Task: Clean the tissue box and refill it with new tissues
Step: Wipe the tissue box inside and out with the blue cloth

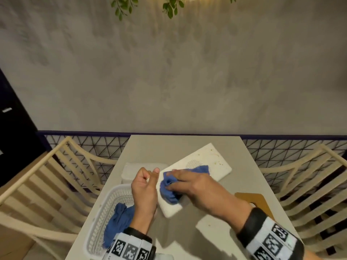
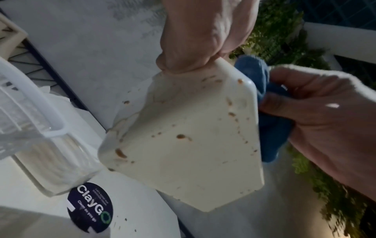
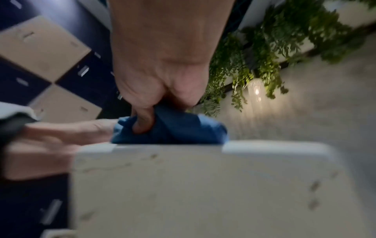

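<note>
The white tissue box (image 1: 206, 162) lies slantwise on the grey table (image 1: 216, 228), with brown stains on its side (image 2: 193, 128). My left hand (image 1: 150, 175) pinches the box's near-left edge between thumb and fingers (image 2: 183, 61). My right hand (image 1: 174, 181) grips a bunched blue cloth (image 1: 169, 190) and presses it on the box's top, near its near end. In the right wrist view a finger curls into the blue cloth (image 3: 173, 130) above the box (image 3: 203, 185). A white pack of tissues (image 1: 135, 169) lies just behind my left hand.
A white slatted basket (image 1: 105, 205) at the table's near left holds a second blue cloth (image 1: 118, 220). A brown flat object (image 1: 257, 201) lies at the right edge. A round dark sticker (image 2: 91, 207) is on the table. Slatted chairs (image 1: 47, 184) stand on both sides.
</note>
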The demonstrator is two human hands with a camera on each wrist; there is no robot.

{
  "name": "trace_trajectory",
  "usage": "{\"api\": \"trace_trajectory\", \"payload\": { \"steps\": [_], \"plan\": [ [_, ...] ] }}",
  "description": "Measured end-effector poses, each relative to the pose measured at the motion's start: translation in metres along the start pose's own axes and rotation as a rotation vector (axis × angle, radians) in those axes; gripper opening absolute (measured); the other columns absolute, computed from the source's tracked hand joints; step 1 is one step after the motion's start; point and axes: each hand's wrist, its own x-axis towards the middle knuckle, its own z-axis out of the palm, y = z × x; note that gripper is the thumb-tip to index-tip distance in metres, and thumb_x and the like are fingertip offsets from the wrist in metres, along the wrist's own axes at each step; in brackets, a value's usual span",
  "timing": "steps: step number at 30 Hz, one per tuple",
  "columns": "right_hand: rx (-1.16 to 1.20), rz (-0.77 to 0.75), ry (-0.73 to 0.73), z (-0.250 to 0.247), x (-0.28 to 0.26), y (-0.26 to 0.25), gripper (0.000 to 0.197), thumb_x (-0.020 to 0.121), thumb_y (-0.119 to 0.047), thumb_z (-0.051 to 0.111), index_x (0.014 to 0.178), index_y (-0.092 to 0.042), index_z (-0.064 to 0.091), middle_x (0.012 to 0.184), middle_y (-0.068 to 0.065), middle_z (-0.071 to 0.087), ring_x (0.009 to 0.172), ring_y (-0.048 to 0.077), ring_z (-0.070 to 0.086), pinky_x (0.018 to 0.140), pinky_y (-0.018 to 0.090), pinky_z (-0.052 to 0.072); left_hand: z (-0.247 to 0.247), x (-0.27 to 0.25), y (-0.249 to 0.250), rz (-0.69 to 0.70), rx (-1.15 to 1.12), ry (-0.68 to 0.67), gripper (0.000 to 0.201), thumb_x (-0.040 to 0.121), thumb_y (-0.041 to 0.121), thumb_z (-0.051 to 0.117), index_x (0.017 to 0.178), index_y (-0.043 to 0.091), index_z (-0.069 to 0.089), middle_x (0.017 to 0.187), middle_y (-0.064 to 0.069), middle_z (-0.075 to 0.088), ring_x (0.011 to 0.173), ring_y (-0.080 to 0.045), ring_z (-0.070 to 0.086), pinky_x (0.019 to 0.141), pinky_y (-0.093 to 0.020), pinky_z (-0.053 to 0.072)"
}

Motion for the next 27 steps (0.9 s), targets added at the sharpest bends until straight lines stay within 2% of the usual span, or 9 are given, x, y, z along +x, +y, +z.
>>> {"api": "trace_trajectory", "payload": {
  "steps": [2, 4, 6, 9, 13, 17, 20, 22, 27],
  "plan": [
    [0.004, 0.067, -0.154, -0.004, -0.008, -0.012, 0.044, 0.085, 0.001, 0.025, 0.089, -0.008, 0.068, 0.105, 0.021, 0.063, 0.102, 0.026, 0.059, 0.094, 0.038, 0.043, -0.003, 0.003, 0.003, 0.005, -0.002, 0.008, 0.045, 0.089, -0.003, 0.055, 0.057, 0.015, 0.028, 0.048, 0.009, 0.031, 0.045, -0.002, 0.028, 0.046, -0.017, 0.03],
    [-0.019, 0.124, -0.256, -0.02, -0.022, -0.012, 0.038, 0.079, 0.001, 0.035, 0.095, -0.005, 0.069, 0.115, 0.017, 0.064, 0.115, 0.024, 0.056, 0.097, 0.021, 0.039, -0.009, 0.006, 0.005, 0.002, -0.009, -0.011, 0.045, 0.088, -0.001, 0.056, 0.056, 0.016, 0.028, 0.045, 0.011, 0.034, 0.045, -0.004, 0.03, 0.046, -0.022, 0.03],
    [-0.078, 0.223, -0.192, -0.035, -0.025, 0.007, 0.034, 0.077, 0.004, 0.041, 0.092, -0.007, 0.069, 0.113, 0.013, 0.064, 0.111, 0.023, 0.058, 0.092, 0.016, 0.038, -0.011, 0.005, 0.005, -0.008, -0.012, -0.004, 0.045, 0.089, 0.001, 0.056, 0.056, 0.016, 0.029, 0.05, 0.001, 0.035, 0.051, -0.012, 0.03, 0.05, -0.028, 0.027],
    [-0.134, 0.268, -0.073, -0.022, -0.003, 0.004, 0.031, 0.078, 0.004, 0.043, 0.093, -0.005, 0.069, 0.112, 0.015, 0.064, 0.111, 0.027, 0.057, 0.09, 0.025, 0.04, -0.008, 0.003, 0.004, -0.028, -0.011, 0.012, 0.045, 0.089, 0.001, 0.056, 0.056, 0.016, 0.029, 0.049, 0.005, 0.034, 0.05, -0.011, 0.028, 0.05, -0.028, 0.027],
    [-0.024, 0.12, -0.289, -0.027, -0.024, -0.009, 0.036, 0.079, 0.002, 0.035, 0.09, -0.004, 0.07, 0.109, 0.015, 0.065, 0.111, 0.02, 0.053, 0.093, 0.02, 0.039, -0.012, -0.003, 0.006, -0.009, -0.059, 0.001, 0.044, 0.089, 0.0, 0.054, 0.057, 0.015, 0.028, 0.041, 0.013, 0.035, 0.043, -0.001, 0.029, 0.043, -0.018, 0.03],
    [0.005, 0.228, -0.001, -0.046, -0.006, 0.021, 0.044, 0.091, 0.004, 0.021, 0.075, -0.007, 0.061, 0.086, 0.021, 0.059, 0.08, 0.021, 0.056, 0.072, 0.019, 0.04, -0.004, -0.004, 0.007, 0.003, -0.074, 0.004, 0.044, 0.089, 0.0, 0.054, 0.056, 0.017, 0.029, 0.051, 0.002, 0.035, 0.051, -0.011, 0.03, 0.048, -0.026, 0.028],
    [-0.066, 0.191, -0.083, -0.021, -0.002, 0.0, 0.027, 0.082, 0.008, 0.048, 0.096, -0.004, 0.068, 0.114, 0.013, 0.061, 0.109, 0.022, 0.054, 0.092, 0.029, 0.044, -0.006, -0.001, 0.007, 0.011, -0.108, 0.005, 0.044, 0.089, 0.0, 0.055, 0.056, 0.018, 0.031, 0.053, -0.001, 0.034, 0.052, -0.013, 0.029, 0.05, -0.029, 0.029],
    [-0.063, 0.172, -0.194, -0.034, -0.023, -0.004, 0.027, 0.081, 0.007, 0.051, 0.098, -0.004, 0.068, 0.116, 0.011, 0.061, 0.111, 0.021, 0.054, 0.091, 0.031, 0.044, -0.009, -0.004, 0.008, 0.021, -0.116, -0.026, 0.042, 0.088, 0.001, 0.054, 0.058, 0.016, 0.03, 0.046, 0.009, 0.037, 0.047, -0.006, 0.031, 0.046, -0.021, 0.031],
    [-0.201, 0.456, 0.067, -0.054, -0.005, 0.028, 0.036, 0.079, 0.014, 0.054, 0.106, -0.004, 0.07, 0.117, 0.013, 0.064, 0.11, 0.027, 0.058, 0.093, 0.041, 0.048, -0.005, -0.008, 0.004, 0.009, -0.09, -0.034, 0.043, 0.082, 0.011, 0.065, 0.053, 0.022, 0.034, 0.057, -0.004, 0.031, 0.057, -0.015, 0.028, 0.053, -0.03, 0.026]
  ]
}}
